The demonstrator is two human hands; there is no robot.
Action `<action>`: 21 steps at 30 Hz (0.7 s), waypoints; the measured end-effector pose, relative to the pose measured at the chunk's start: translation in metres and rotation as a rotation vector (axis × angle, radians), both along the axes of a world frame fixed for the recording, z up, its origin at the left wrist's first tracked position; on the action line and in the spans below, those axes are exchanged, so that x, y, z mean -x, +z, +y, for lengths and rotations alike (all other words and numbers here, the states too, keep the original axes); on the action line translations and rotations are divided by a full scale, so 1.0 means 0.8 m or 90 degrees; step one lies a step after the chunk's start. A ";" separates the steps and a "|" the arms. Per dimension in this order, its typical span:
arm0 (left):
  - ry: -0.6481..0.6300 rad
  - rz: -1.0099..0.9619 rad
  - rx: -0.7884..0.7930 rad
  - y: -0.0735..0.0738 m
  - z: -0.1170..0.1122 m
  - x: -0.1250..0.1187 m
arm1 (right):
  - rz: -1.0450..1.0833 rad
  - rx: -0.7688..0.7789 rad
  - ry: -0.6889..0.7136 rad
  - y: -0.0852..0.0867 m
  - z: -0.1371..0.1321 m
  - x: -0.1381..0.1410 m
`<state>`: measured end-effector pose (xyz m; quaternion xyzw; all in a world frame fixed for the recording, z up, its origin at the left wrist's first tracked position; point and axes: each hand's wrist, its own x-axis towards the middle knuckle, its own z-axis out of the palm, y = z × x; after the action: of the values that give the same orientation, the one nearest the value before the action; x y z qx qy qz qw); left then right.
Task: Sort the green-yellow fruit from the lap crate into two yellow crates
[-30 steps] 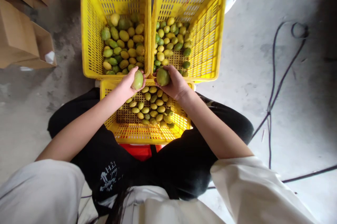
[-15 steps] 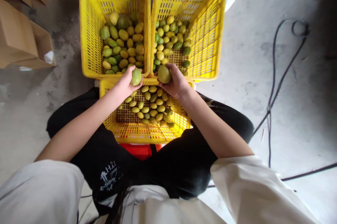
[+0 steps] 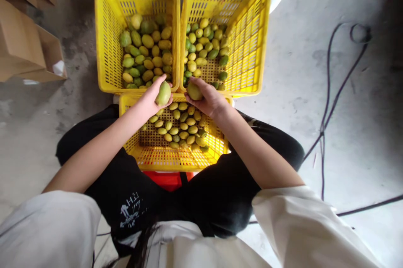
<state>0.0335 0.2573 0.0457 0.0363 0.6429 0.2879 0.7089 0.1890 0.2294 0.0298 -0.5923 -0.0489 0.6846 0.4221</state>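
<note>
My left hand [image 3: 155, 96] is closed round a green-yellow lemon [image 3: 163, 93], its long side now showing. A second lemon [image 3: 194, 91] sits in my right hand [image 3: 208, 96], partly covered by the thumb. Both hands are held close together above the near yellow crate [image 3: 176, 164], where several small yellow-green lemons [image 3: 183, 126] lie on the slotted bottom. Just beyond my hands stand two more yellow crates. The left crate [image 3: 108, 45] holds bigger green and yellow lemons [image 3: 147, 41]; the right crate [image 3: 248, 49] holds smaller ones [image 3: 203, 45].
Cardboard boxes [image 3: 23, 41] stand on the floor at the far left. A black cable [image 3: 329, 104] runs looped over the concrete floor [image 3: 302, 74] on the right. Something red [image 3: 166, 180] shows under the near crate, between my knees.
The lemon in my left hand has turned and shows more of its length. In my right hand the lemon has rolled and the thumb covers more of it. The crates have not moved.
</note>
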 end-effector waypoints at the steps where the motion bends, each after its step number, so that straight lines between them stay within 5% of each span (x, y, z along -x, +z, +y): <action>1: -0.001 0.002 -0.006 -0.001 0.000 0.000 | -0.003 0.008 0.004 -0.002 0.000 -0.001; 7: 0.007 0.002 -0.027 -0.009 0.000 0.002 | -0.031 0.023 0.024 -0.010 0.004 -0.006; 15: 0.017 -0.027 0.015 -0.020 0.003 0.007 | 0.038 0.042 -0.003 0.010 0.004 0.003; 21: 0.029 -0.056 0.036 -0.013 0.004 0.003 | -0.010 -0.017 0.028 0.001 -0.002 0.002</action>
<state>0.0310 0.2601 0.0351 -0.0111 0.6198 0.2867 0.7305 0.1875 0.2274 0.0303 -0.5905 -0.0744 0.6887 0.4142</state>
